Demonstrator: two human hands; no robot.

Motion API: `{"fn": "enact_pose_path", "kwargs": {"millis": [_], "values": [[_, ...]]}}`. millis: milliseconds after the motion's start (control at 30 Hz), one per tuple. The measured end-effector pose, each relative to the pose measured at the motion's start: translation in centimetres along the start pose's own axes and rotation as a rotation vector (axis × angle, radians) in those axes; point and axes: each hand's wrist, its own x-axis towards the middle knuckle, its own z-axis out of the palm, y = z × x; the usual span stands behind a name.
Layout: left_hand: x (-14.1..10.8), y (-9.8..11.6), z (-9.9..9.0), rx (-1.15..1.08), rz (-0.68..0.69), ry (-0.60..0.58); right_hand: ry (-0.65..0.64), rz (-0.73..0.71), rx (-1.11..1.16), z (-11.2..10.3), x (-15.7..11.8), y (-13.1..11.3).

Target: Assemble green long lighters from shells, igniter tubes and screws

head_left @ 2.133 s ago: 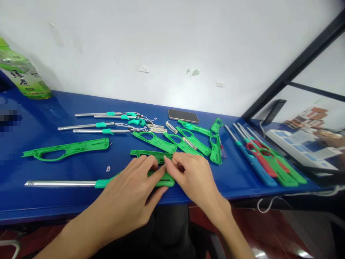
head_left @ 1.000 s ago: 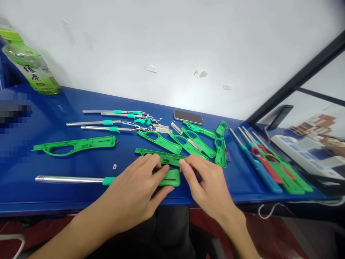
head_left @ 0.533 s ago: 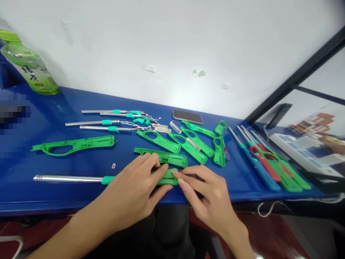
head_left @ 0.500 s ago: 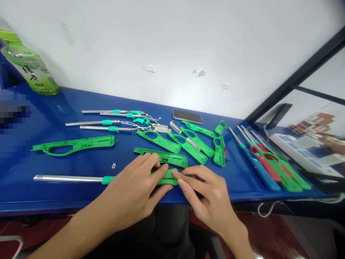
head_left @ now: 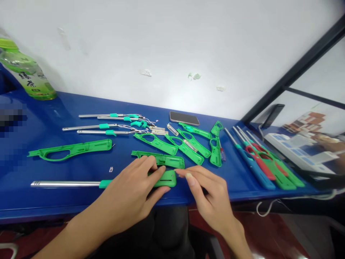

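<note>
My left hand (head_left: 134,185) is closed around a green stick lighter (head_left: 167,178) near the table's front edge. The lighter's silver tube (head_left: 66,183) points left, and a teal collar (head_left: 105,183) joins it to the handle. A small dot, perhaps a screw or hole, shows near the handle's right end. My right hand (head_left: 208,192) is beside that end, fingers stretched and thumb apart, the fingertips close to or touching its corner; nothing shows in it. Just behind the lighter lies an open green handle half (head_left: 172,161). The handle's middle is hidden under my left hand.
More green handle shells (head_left: 72,150) lie around, with metal tubes on wires (head_left: 102,132) and clear fuel tanks (head_left: 159,131) behind. A phone (head_left: 184,118) rests near the wall. Lighters in blue, red and green (head_left: 262,172) are at right; a tea bottle (head_left: 29,75) stands at left.
My right thumb and fingertips have come off the top of the handle's end and spread apart, uncovering that end. My left hand keeps its hold. The whole view has shifted slightly.
</note>
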Motion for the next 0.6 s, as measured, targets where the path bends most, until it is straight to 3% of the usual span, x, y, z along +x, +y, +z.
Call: {"fn": "enact_pose_path", "kwargs": {"millis": [200, 300, 433, 600], "values": [[0.0, 0.4, 0.5, 0.128, 0.047, 0.032, 0.061, 0.025, -0.107, -0.9, 0.7, 0.0], [-0.2, 0.8, 0.8, 0.209, 0.073, 0.062, 0.010, 0.102, -0.299, -2.3, 2.2, 0.8], [-0.3, 1.0, 0.8, 0.229, 0.085, 0.076, -0.096, 0.174, -0.762, -3.7, 4.9, 2.6], [-0.3, 1.0, 0.8, 0.199, 0.077, 0.082, -0.212, 0.196, -0.895, -3.3, 7.6, 4.1]]}}
